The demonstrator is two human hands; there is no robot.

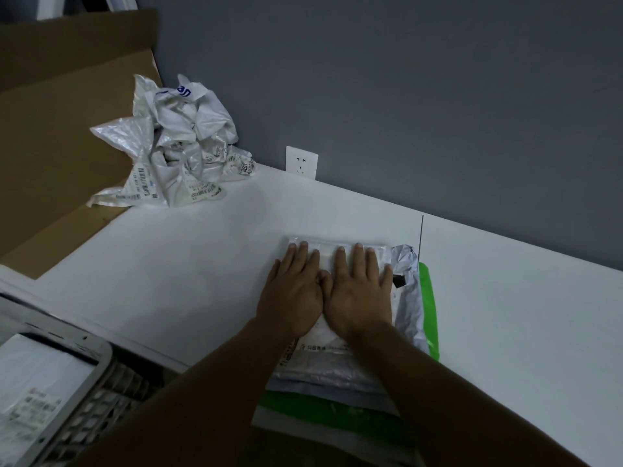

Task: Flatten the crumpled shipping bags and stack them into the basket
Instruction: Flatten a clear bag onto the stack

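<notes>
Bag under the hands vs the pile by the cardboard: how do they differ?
The bag under the hands lies flat, pressed by both hands on a stack; the pile is crumpled, heaped high and untouched. The pressed bag is near, the pile far left against the cardboard. Both are white plastic with printed labels.

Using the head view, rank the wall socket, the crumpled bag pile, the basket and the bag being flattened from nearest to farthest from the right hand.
1. Bag being flattened: directly under the right hand, pressed flat.
2. Wall socket: up on the grey wall, beyond the fingertips.
3. Crumpled bag pile: far left, by the cardboard.
4. Basket: lower left, below the table's edge. The pile and the basket are too close to call.
</notes>
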